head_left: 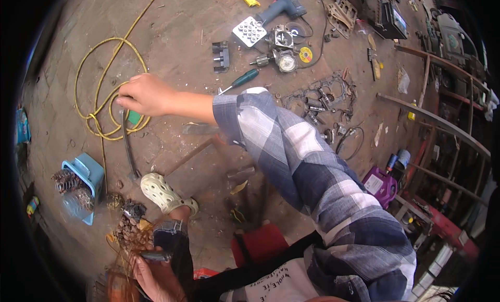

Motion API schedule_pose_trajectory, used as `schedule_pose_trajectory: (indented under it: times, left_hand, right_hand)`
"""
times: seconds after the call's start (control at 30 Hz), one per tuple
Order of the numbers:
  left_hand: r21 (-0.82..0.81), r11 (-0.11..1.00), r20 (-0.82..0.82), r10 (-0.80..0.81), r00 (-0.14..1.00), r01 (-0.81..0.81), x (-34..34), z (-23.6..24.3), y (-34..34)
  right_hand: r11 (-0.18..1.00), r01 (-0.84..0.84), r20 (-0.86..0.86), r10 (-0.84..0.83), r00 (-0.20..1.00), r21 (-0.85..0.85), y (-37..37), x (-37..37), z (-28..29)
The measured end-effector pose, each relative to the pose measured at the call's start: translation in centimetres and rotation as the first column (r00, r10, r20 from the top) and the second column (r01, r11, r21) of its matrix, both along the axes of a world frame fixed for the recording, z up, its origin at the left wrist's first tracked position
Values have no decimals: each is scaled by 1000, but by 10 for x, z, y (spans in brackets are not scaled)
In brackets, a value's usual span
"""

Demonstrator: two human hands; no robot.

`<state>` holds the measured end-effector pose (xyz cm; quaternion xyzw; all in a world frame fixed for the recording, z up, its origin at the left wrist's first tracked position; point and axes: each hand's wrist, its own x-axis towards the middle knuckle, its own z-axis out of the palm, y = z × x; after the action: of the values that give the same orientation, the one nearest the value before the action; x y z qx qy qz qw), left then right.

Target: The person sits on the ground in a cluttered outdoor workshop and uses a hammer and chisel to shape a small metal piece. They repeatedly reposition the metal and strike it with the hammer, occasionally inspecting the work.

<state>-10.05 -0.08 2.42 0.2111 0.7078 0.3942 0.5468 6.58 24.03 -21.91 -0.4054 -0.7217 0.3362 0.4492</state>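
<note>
My right hand (pixel 138 96) reaches across from the right in a checked sleeve, fingers closed at the upper end of a long, flat, dark metal bar (pixel 127 143), among loops of yellow hose (pixel 88 62). A green piece (pixel 134 119) lies beside the bar. At the lower left, my left hand (pixel 148 278) grips a short dark object (pixel 155 255), which I cannot identify, partly behind blurred reddish-brown strands. My foot in a cream clog (pixel 159 190) is beside the bar's lower end.
A blue bin (pixel 88 166) holding metal parts tips at left. Ahead lie a drill (pixel 281 7), screwdriver (pixel 245 79), engine parts (pixel 285 59) and gaskets (pixel 325 91). Metal frames (pixel 432 125) and a purple jug (pixel 380 187) line the right. A red pad (pixel 260 242) is below.
</note>
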Motion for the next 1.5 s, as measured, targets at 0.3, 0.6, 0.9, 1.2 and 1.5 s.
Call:
schedule_pose_trajectory:
  times: [0.3,0.6,0.9,1.2,1.5]
  left_hand:
    - [-272,958,408,28,912,92,60,-19,61]
    - [-399,857,330,-198,923,327,61,-97,12]
    - [-518,774,435,-127,891,364,67,-31,-114]
    - [-516,801,568,55,821,303,107,184,-87]
    - [-469,816,570,-12,821,337,107,252,-65]
  right_hand:
    - [899,-84,-422,-118,899,-431,-79,0,173]
    - [361,93,-201,-695,691,-928,-229,-2,299]
    - [155,207,99,-518,849,-966,-334,67,402]
    - [166,388,314,-349,883,-906,-342,95,478]
    - [347,242,191,-175,966,-906,-322,97,514]
